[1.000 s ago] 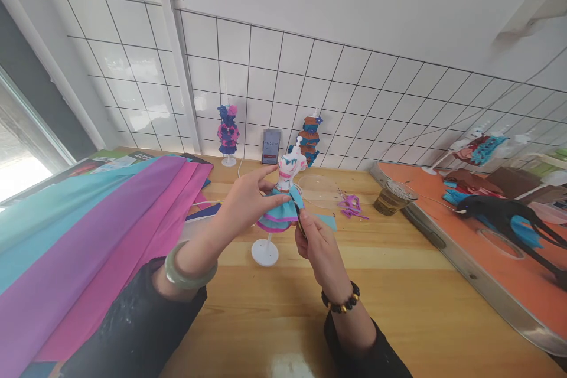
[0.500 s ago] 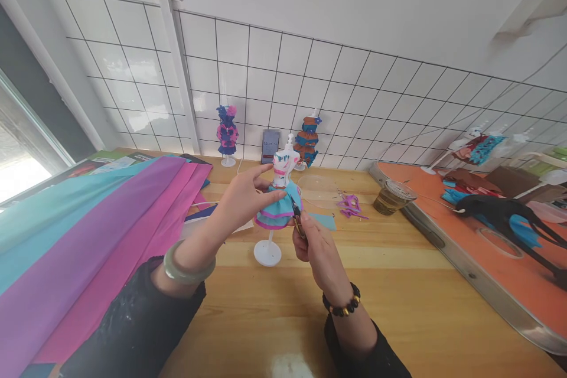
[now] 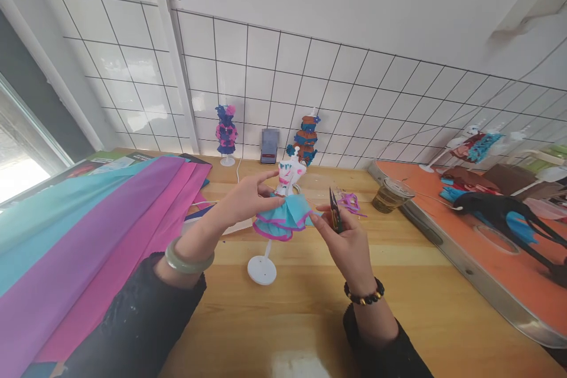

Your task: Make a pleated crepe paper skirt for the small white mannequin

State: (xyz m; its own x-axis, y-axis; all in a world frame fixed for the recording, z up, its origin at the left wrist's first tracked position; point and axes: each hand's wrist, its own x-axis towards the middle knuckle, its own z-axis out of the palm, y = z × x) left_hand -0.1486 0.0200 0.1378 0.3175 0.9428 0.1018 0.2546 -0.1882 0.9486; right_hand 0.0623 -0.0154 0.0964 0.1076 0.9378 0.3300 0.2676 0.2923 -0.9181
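A small white mannequin (image 3: 290,175) on a round-footed stand tilts slightly to the right in front of me. It wears a layered turquoise skirt (image 3: 297,210) trimmed in purple-pink. My left hand (image 3: 248,199) is closed about the mannequin's waist, with the thumb pressing on the top of the skirt. My right hand (image 3: 348,243) pinches the skirt's right edge between thumb and finger and pulls it outward. Held in that same hand are dark thread snips (image 3: 334,208), their blades pointing up. The stand's white foot (image 3: 261,270) looks tipped toward me.
Fabric sheets (image 3: 110,218) in turquoise, purple and pink lie at left. Two dressed mannequins (image 3: 227,133) and a phone (image 3: 269,146) stand by the tiled wall. Purple scraps (image 3: 351,203) and a plastic cup (image 3: 391,195) lie right, beside an orange table (image 3: 500,283) with a black bag (image 3: 500,212).
My right hand has moved right with the snips, away from the skirt front, and now pulls the skirt edge out. The mannequin has tilted, its foot coming nearer me. My left hand keeps its place.
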